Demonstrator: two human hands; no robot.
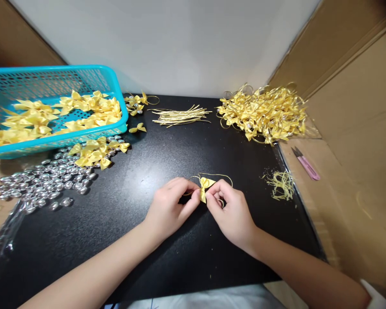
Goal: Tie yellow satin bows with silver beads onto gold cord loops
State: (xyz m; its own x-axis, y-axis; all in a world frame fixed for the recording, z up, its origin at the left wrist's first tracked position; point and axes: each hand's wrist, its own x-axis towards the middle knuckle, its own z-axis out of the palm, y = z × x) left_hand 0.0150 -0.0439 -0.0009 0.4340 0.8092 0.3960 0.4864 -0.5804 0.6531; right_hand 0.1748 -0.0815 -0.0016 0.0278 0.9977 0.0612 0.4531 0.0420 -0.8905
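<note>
Here, pinch-grip hands on bow

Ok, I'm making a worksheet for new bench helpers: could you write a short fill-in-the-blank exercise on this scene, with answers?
1. The left hand and right hand meet at a bow coloured ____.
2. The snips have a ____ handle.
3. In the picture, the straight cords lie to the ____ of the heap of looped bows.
4. The loose beads near the basket are ____ in colour.

Missing words: yellow; pink; left; silver.
</note>
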